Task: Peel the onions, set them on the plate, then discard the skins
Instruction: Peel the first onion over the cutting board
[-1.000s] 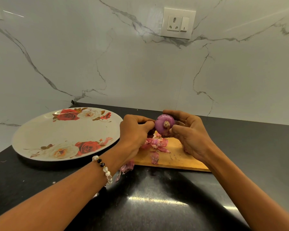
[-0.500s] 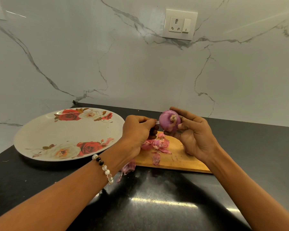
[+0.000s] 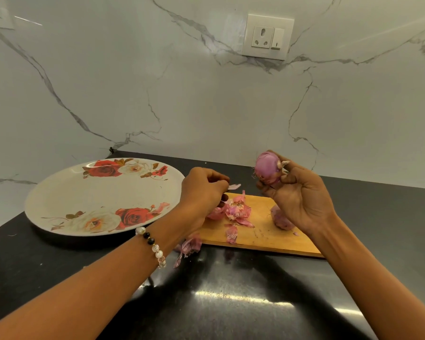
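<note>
From my head view, my right hand [image 3: 302, 200] grips a purple, mostly peeled onion [image 3: 268, 170] above the cutting board [image 3: 260, 236]. My left hand [image 3: 201, 195] pinches a pale skin strip [image 3: 234, 186]; pink skins [image 3: 238, 212] litter the board.

**No readable text in view**

You will find no words, brand names, numbers or labels that can be read anywhere here. The wall socket [image 3: 267, 37], up on the marble wall above the cutting board [image 3: 260, 231], shows only pin holes and a plain switch. The plate [image 3: 66, 200], left of the board, carries printed roses and no lettering.
</note>
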`<state>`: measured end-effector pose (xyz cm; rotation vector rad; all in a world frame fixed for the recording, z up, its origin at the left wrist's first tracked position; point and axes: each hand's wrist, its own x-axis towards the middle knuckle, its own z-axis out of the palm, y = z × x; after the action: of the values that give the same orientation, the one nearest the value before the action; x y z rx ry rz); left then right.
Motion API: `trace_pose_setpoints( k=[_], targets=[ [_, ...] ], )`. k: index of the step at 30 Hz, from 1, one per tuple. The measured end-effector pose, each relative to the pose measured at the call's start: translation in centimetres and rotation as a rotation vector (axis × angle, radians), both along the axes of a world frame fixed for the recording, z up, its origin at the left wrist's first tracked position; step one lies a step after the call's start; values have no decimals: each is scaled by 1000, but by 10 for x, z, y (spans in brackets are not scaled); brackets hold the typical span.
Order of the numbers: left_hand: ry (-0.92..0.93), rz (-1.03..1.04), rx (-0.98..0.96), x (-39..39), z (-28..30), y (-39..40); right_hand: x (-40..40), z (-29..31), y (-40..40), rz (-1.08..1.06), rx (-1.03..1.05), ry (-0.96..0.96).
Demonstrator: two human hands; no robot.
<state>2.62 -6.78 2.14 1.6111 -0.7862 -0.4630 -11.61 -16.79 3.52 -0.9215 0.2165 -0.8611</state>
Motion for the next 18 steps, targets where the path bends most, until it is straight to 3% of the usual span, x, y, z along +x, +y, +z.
trace_pose_setpoints(
  k=[4, 9, 18],
  targets=[
    [-289, 18, -61, -4, 2, 4, -1, -1, 1, 11, -40, 37],
    [-488, 83, -96, -4, 0, 1, -1, -2, 3, -4, -105, 108],
    [-616, 91, -115, 3, -2, 2, 3, -7, 3, -29, -223, 220]
  ],
)
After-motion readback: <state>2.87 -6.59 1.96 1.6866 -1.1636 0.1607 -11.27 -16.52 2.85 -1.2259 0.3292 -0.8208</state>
